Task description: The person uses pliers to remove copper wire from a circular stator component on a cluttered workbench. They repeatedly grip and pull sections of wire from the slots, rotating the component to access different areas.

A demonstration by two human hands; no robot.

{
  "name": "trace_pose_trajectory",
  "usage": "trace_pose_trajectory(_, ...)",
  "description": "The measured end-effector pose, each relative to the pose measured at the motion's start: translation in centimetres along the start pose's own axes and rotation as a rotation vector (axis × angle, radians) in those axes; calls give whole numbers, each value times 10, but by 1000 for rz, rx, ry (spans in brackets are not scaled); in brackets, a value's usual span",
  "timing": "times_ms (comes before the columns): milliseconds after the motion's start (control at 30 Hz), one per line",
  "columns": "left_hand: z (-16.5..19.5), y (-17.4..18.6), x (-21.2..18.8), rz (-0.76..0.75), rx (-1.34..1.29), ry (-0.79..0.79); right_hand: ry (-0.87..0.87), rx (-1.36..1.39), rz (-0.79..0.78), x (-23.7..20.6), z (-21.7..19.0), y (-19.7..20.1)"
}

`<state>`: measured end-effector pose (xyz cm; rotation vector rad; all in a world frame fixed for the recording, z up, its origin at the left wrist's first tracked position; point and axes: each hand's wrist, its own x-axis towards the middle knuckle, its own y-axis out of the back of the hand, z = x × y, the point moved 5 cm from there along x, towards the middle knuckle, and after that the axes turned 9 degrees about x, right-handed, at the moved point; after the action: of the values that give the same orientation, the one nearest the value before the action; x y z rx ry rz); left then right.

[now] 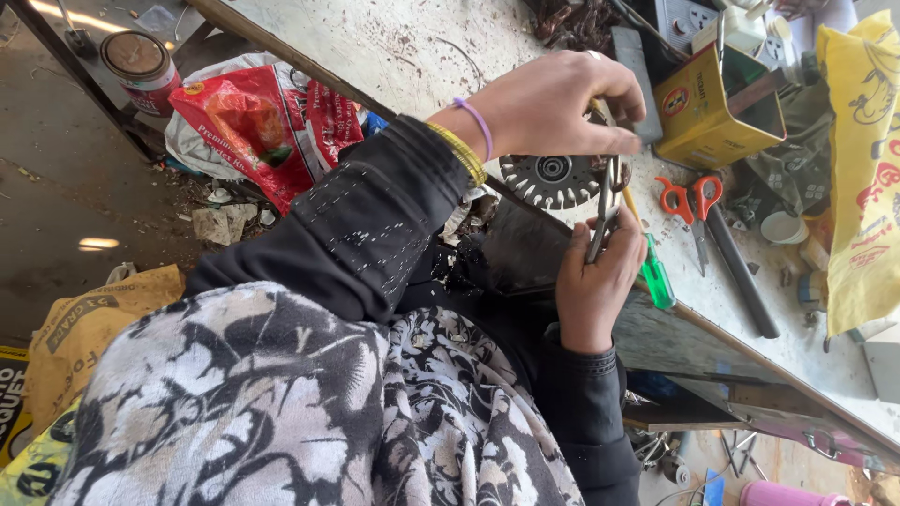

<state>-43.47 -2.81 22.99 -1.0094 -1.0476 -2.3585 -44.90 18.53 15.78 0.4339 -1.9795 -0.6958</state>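
A slim grey metal hand tool (603, 211) is gripped in the right hand (600, 281), its long axis pointing to 12 o'clock. The left hand (553, 103), nearer, is pinched on its top, above a round toothed metal disc (548, 180).

A small repair workshop, cluttered and rough. Scarred, stained workbench (394, 47) running across the view, strewn with hand tools: orange-handled scissors (692, 201), a green-handled screwdriver (654, 276), a dark metal bar (741, 272). Yellow tin box (705, 117) standing open near the bench's far side, beside a white socket strip (698, 19). Toothed round metal part (551, 180) lying at the bench edge. Heap of dark scrap bits (577, 23) further back. Below the bench, bare dusty concrete floor (56, 178) with a paint can (141, 66), a red printed sack (258, 117), crumpled litter and yellowish sacks (84, 328). Yellow plastic bag (862, 169) draped at the right.
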Motion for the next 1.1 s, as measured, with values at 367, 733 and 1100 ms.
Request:
trace_pose_trajectory(367, -30, -32, 26, -415, -74, 259, 107, -231, 92, 13, 4, 12)
trace_pose_trajectory(733, -15, -22, -18, 134, 38, 474, -109, -195, 17, 32, 1, 0)
trace_pose_trajectory(1100, -11, -27, -35, 310, 47, 426, -749, 1016, -276, 26, 8, -21)
